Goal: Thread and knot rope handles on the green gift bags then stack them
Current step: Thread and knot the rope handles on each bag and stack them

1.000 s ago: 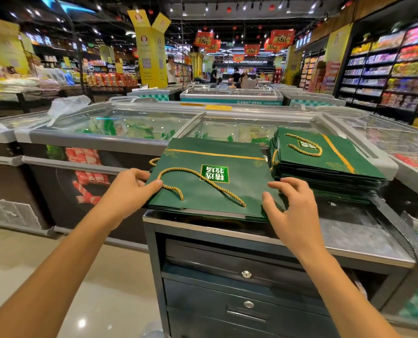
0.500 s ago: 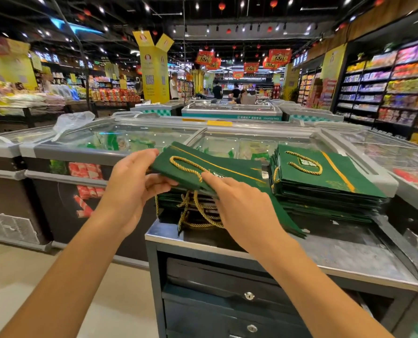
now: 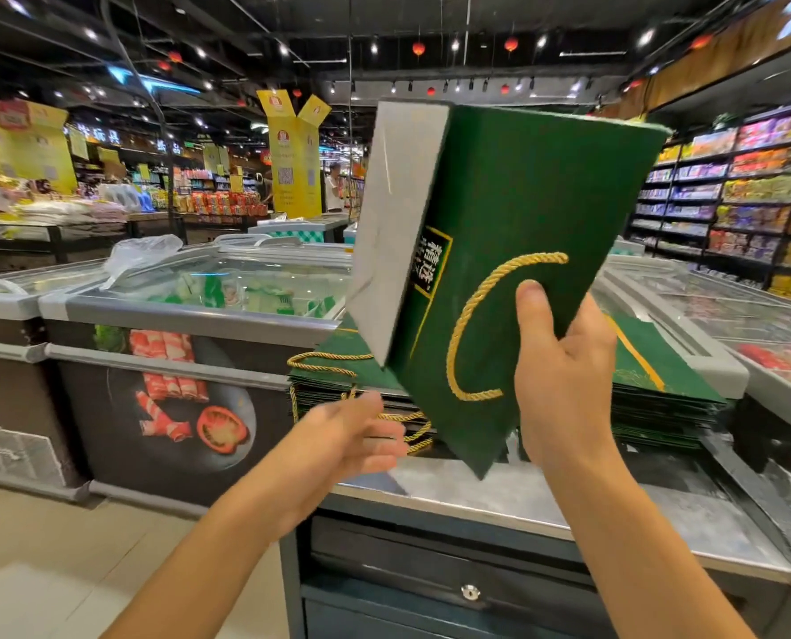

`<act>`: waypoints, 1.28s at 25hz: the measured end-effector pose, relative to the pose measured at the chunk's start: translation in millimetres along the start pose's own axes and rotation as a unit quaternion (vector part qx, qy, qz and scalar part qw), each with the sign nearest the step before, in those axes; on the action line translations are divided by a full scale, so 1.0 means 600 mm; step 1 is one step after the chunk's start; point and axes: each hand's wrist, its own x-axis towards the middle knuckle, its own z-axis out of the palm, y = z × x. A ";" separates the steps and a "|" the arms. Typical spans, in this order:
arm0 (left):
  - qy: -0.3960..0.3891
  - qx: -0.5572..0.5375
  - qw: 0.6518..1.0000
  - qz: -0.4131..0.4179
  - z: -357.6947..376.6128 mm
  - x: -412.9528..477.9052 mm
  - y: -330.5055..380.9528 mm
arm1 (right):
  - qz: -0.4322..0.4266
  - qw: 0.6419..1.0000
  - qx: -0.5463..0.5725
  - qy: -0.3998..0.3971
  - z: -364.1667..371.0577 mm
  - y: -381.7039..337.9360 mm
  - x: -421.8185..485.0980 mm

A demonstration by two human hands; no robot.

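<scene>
Gripping the green gift bag [image 3: 523, 200] beside its rope handle [image 3: 466, 315], the right hand [image 3: 564, 385] needs support: the empty, relaxed left hand [image 3: 352, 438] below should steady it.

Bag [image 3: 523, 200] aloft over counter [image 3: 546, 500]; left stack [image 3: 338, 343], right stack [image 3: 661, 408] on it (freezers [image 3: 190, 311] behind).

The steel counter [image 3: 486, 498] carries a left stack [image 3: 333, 385] and a right stack [image 3: 661, 408] of green gift bags.
</scene>
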 end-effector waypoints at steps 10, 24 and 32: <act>0.164 -0.148 0.971 0.089 -0.034 -0.016 -0.044 | 0.305 0.937 0.154 -0.076 -0.027 0.100 -0.045; 0.227 0.088 0.964 0.105 -0.078 -0.010 -0.056 | 0.298 0.851 -0.365 -0.230 -0.153 0.089 -0.015; 0.235 0.239 0.934 0.126 -0.079 0.000 -0.053 | 0.227 0.862 -0.432 -0.137 -0.137 0.151 -0.002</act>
